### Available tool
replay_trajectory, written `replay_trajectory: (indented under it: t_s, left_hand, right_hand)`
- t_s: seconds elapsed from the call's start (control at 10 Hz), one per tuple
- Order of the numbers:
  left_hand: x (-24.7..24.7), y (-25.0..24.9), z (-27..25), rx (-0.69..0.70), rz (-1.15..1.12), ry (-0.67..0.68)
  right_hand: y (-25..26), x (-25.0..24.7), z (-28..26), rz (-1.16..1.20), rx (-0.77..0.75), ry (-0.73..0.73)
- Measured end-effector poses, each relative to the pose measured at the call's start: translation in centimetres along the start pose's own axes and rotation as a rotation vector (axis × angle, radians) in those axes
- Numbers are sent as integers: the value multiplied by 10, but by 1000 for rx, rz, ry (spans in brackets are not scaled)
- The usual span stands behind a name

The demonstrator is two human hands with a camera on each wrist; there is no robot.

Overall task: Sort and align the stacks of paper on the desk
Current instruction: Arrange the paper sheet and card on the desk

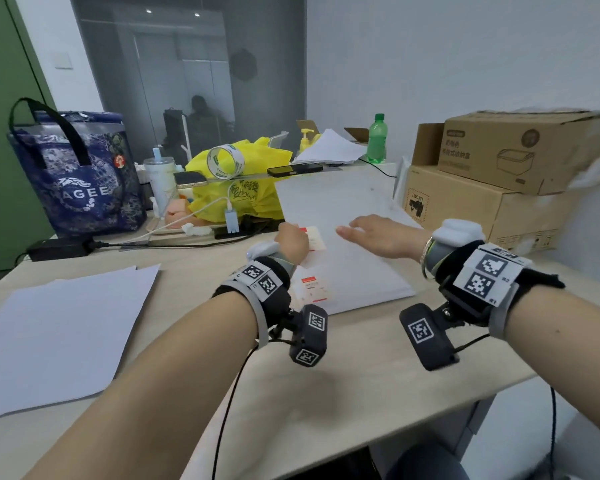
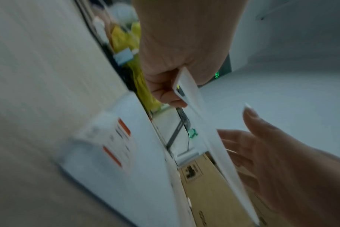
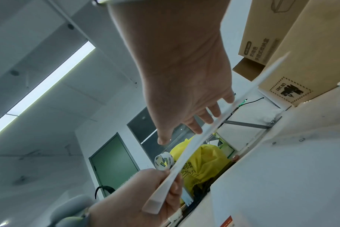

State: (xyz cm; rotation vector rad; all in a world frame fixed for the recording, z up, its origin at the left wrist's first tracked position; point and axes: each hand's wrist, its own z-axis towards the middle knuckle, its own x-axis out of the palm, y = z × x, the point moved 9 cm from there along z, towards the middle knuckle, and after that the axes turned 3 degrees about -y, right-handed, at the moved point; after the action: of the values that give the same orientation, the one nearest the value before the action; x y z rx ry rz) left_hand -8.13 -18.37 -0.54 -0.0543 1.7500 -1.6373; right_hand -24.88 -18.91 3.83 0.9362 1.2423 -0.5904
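Loose white sheets [image 1: 63, 327] lay flat on the desk [image 1: 343, 379] far left, fanned and out of square, well apart from both hands, untouched

Left hand [image 1: 292, 241] was curled, thumb and fingers pinching the near left corner of a lifted bundle of white sheets [image 1: 329, 199]. Small slip with a red band [image 1: 315, 237] showed just beside that hand; can't tell if it was in the pinch or lying loose. Under the bundle sat the thick white paper stack [image 1: 357, 271], with a red-and-white label [image 1: 313, 289] on its near left corner

Bundle tilted up and away from the person, long axis running from the left hand out toward the back of the desk; wrist views show it edge-on and bowed, sagging between the two hands

Right hand [image 1: 378, 236] was flat, fingers straight and spread, gripping nothing, over the bundle's near right part, fingertips touching its face

Judgement: left hand carries the bundle, right only steadies. Next move likely turns on the right hand taking the right edge so the bundle can be squared. Cardboard boxes [image 1: 492, 188] just beside the stack on the right limit swing room
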Motion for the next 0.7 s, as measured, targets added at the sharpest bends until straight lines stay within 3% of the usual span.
replay_trajectory:
  t_s: [0.1,0.3,0.4,0.5,0.6,0.7]
  left_hand:
    - [-37,4,-12,29,-4,-32]
    - [-101,42,-39,-73,70,-70]
    - [-128,56,-49,-36,416,-64]
    - [-154,80,-58,-190,126,-162]
    - [-170,91,-55,-101,470,-189]
    - [-181,103,-53,-66,671,-210]
  right_hand:
    - [13,-2,-2,-10,-9,-68]
    - [23,27,-1,72,71,-38]
    - [24,46,-1,54,138,18]
    - [25,66,0,27,159,95]
    - [32,88,-1,-39,110,200]
    - [39,114,-2,-123,50,321]
